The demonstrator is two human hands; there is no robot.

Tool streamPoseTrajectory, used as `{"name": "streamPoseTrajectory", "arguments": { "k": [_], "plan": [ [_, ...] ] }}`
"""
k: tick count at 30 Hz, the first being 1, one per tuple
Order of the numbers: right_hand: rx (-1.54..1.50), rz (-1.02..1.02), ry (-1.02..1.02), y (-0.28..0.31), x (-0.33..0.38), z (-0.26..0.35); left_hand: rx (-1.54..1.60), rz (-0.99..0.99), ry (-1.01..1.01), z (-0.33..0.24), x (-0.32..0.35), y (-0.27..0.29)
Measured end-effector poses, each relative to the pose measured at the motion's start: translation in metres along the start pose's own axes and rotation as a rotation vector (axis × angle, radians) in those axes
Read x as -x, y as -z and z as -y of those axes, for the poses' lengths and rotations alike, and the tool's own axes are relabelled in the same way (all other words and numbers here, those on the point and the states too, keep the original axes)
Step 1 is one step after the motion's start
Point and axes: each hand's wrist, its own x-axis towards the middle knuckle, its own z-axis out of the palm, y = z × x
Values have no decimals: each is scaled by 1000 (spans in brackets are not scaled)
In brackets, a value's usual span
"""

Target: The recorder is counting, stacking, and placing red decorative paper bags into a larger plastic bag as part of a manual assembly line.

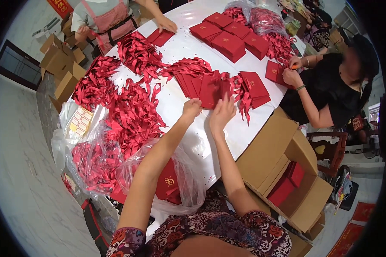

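At the near side of the white table, my left hand (192,108) is closed with its fingertips at the lower left corner of a flat red piece (209,92) that looks like a folded paper bag. My right hand (223,112) grips the right side of this piece; its fingertips are slightly blurred. Red ribbon (244,100) hangs just right of that hand. Fanned red bags (187,85) lie to the left of the held one, and a small stack of red bags (254,88) with gold print sits to the right.
Heaps of red ribbon (135,113) cover the table's left. Stacked red bags (228,45) stand at the far side. A clear plastic bag (188,180) is near my left arm. An open cardboard box (261,147) stands right. Co-workers sit right (326,85) and far left (105,19).
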Motion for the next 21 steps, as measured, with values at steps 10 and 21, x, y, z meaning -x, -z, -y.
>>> {"name": "streamPoseTrajectory", "arguments": {
  "k": [10, 21],
  "plan": [
    [-62, 237, -127, -54, -10, 12, -64, 52, -115, -5, 1, 12],
    [213, 362, -1, -61, -32, -6, -579, -460, -333, 1, -59, 24]
  ]
}}
